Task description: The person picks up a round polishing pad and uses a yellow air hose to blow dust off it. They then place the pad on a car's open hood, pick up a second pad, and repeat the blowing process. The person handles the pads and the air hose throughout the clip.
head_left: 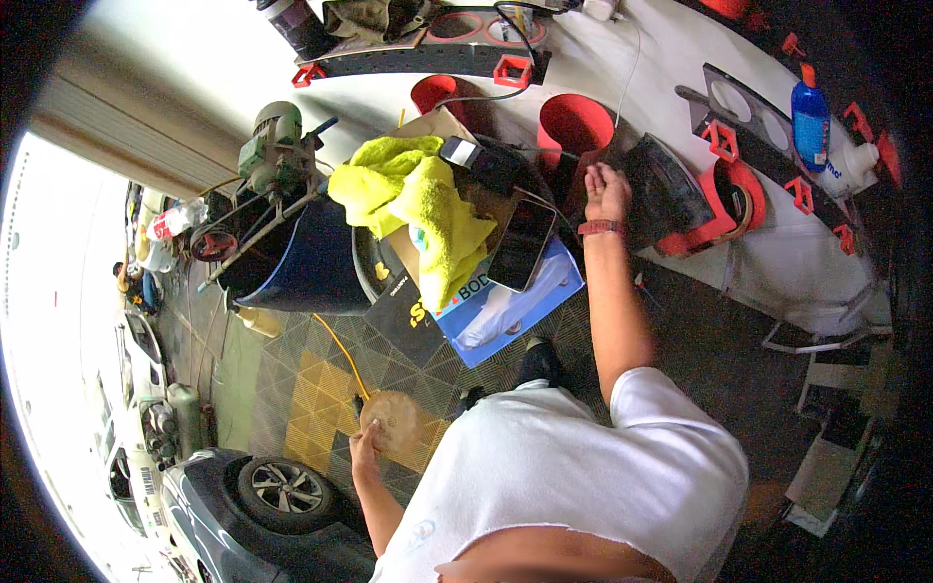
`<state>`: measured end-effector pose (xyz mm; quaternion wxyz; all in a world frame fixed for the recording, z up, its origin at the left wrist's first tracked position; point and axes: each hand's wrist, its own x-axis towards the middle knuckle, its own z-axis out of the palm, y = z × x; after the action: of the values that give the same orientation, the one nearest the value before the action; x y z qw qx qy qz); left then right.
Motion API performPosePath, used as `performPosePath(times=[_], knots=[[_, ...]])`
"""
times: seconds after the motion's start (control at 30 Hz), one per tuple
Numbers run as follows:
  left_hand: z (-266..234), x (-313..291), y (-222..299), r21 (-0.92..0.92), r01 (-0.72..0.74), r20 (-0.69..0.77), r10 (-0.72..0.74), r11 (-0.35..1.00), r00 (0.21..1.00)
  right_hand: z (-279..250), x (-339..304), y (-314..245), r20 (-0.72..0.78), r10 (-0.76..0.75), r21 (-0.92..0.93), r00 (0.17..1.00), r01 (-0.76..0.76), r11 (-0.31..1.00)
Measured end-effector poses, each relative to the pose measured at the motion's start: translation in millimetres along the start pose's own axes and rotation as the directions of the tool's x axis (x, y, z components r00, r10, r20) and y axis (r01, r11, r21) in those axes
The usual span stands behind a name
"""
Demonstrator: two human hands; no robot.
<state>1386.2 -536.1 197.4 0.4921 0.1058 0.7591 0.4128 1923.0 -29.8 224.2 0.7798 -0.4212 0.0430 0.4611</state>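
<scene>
My left hand [364,451] grips the edge of a round tan disc [393,420] that looks like a polishing pad, low on the left beside my shirt. A yellow cord [335,342] runs up to the disc's top edge; whether it is joined to it I cannot tell. My right hand [606,194], with a red band on its wrist, is raised with fingers stretched out and nothing visible in it. Just beyond its fingertips is a red round holder [575,124] on the wall. Left of that hand, a bright yellow cloth [418,209] lies over cardboard, near a dark-screened phone [523,243].
A blue box [515,303] sticks out beneath the phone. At left stand a green motor [275,146] and a dark blue bin [316,257]. Wall shelves hold a blue bottle [809,121]. A dark car [224,515] is parked at lower left.
</scene>
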Motion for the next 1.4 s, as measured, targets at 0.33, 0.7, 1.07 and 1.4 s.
performPosePath(times=[0.33,0.7,1.07,1.4], knots=[[12.7,-6.2,-1.7,-0.109,-0.095,-0.022,0.093,0.990,0.995,21.6,-31.3,-33.2,0.197,-0.183,0.146,0.963,0.156,0.977],[-1.3,-3.9,-6.4,-0.091,-0.031,0.012,0.032,0.995,0.999,58.6,-147.7,-71.2,0.691,-0.151,-0.109,0.707,0.309,0.945],[-6.7,6.8,-14.7,-0.102,0.004,0.034,-0.001,0.995,0.999,58.1,-148.9,-105.3,0.380,-0.363,0.370,0.851,0.220,0.903],[-4.9,5.2,-9.0,-0.048,-0.005,0.073,0.008,0.999,0.997,-36.4,-109.0,-205.2,-0.277,-0.545,0.444,0.792,0.608,0.658]])
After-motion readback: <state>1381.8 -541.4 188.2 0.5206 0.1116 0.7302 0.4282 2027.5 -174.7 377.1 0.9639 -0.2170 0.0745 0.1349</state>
